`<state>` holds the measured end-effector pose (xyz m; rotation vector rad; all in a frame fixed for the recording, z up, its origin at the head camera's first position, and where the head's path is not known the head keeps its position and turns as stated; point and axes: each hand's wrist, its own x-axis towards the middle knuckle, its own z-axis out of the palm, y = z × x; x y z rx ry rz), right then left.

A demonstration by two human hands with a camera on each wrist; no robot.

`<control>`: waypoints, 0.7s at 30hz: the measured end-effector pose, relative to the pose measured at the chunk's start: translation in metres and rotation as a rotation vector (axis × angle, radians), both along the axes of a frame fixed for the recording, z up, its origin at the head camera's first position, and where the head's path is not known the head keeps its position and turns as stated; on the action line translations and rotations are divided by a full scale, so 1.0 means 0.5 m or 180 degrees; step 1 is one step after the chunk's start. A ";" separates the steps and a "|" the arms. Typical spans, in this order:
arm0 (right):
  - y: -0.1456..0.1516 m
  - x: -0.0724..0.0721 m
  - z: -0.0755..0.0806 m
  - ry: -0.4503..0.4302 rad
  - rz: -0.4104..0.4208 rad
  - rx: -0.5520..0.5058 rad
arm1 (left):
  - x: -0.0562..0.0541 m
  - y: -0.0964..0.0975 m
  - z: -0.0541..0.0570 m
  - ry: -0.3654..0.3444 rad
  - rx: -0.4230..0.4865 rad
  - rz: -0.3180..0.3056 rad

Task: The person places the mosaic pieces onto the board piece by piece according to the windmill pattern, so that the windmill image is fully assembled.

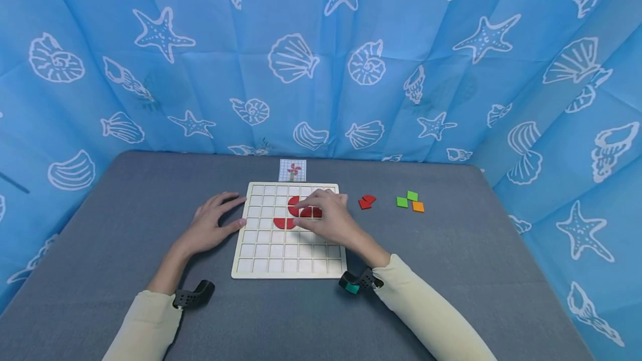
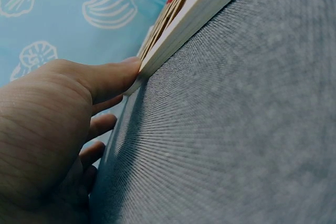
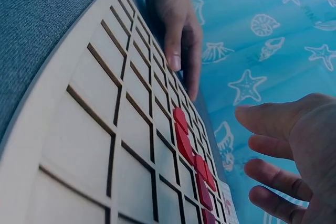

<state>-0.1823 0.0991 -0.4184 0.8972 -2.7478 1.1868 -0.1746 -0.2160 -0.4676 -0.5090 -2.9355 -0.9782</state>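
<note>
A pale wooden grid board point(image 1: 261, 250) lies on the table, its squares marked off by raised ridges. Several red quarter-round tiles point(image 1: 285, 223) sit in its squares, some partly behind my right hand point(image 1: 331, 217). That hand hovers over the board's right half, fingers bent loosely and apart. In the right wrist view a gap shows between its fingers point(image 3: 268, 121) and the red tiles point(image 3: 185, 144), and nothing is held. My left hand point(image 1: 208, 227) rests at the board's left edge, thumb point(image 2: 118, 77) touching the rim, other fingers extended.
Beyond the board's far edge lies a small card point(image 1: 292, 170) printed with a red pinwheel on a grid. To the right are loose red tiles point(image 1: 364, 204), green squares point(image 1: 402, 202) and an orange square point(image 1: 418, 206). A blue shell-patterned curtain point(image 1: 321, 110) hangs behind the table.
</note>
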 end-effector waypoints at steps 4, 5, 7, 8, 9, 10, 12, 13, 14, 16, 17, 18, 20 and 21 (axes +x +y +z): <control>0.014 0.000 -0.004 0.0076 -0.0052 0.0020 | 0.000 0.000 -0.002 -0.0008 0.0004 0.0001; 0.018 0.000 -0.005 0.0086 -0.0066 0.0029 | 0.000 0.000 -0.002 -0.0009 0.0005 -0.0002; 0.025 0.001 -0.007 0.0109 -0.0097 0.0048 | 0.000 0.000 -0.001 -0.0005 0.0003 -0.0001; 0.028 0.001 -0.007 0.0110 -0.0102 0.0052 | 0.000 0.000 -0.001 -0.0003 -0.0003 -0.0002; 0.032 0.001 -0.006 0.0109 -0.0115 0.0053 | 0.000 0.000 -0.001 0.0000 -0.0008 -0.0005; 0.035 0.002 -0.005 0.0113 -0.0129 0.0060 | 0.000 -0.001 0.000 0.0004 -0.0013 -0.0007; 0.041 0.002 -0.004 0.0121 -0.0164 0.0074 | -0.001 -0.001 0.001 0.0005 -0.0023 -0.0011; 0.044 0.002 -0.004 0.0126 -0.0184 0.0077 | -0.001 -0.001 0.001 0.0002 -0.0024 -0.0012; 0.047 0.002 -0.003 0.0128 -0.0213 0.0079 | -0.001 -0.001 0.002 -0.0003 -0.0024 -0.0014; 0.053 0.001 -0.004 0.0121 -0.0273 0.0085 | 0.000 -0.001 0.002 -0.0009 -0.0029 -0.0016; 0.056 0.001 -0.004 0.0114 -0.0297 0.0076 | 0.000 -0.001 0.003 -0.0014 -0.0029 -0.0014; 0.060 0.000 -0.005 0.0106 -0.0322 0.0066 | 0.000 -0.001 0.003 -0.0020 -0.0030 -0.0012; 0.067 -0.001 -0.005 0.0095 -0.0360 0.0015 | 0.001 0.000 0.004 -0.0023 -0.0037 -0.0010; 0.071 -0.003 -0.007 0.0088 -0.0369 -0.0019 | 0.001 0.000 0.005 -0.0026 -0.0037 -0.0008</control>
